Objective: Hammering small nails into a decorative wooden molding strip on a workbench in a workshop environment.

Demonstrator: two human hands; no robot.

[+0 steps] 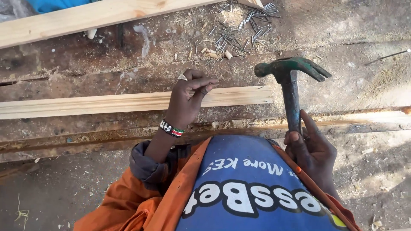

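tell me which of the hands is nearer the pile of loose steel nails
Left. The left hand pinches at the thin pale wooden strip below the pile of loose steel nails; the right hand, gripping the green claw hammer, is lower.

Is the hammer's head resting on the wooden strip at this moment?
No, the hammer is held upright in the right hand, its head raised and off to the right of the wooden strip that the left hand touches.

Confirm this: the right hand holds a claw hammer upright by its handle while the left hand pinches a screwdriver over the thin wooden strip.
Not quite. In the head view the left hand pinches a small nail, not a screwdriver, over the wooden strip. The right hand does hold the claw hammer upright.
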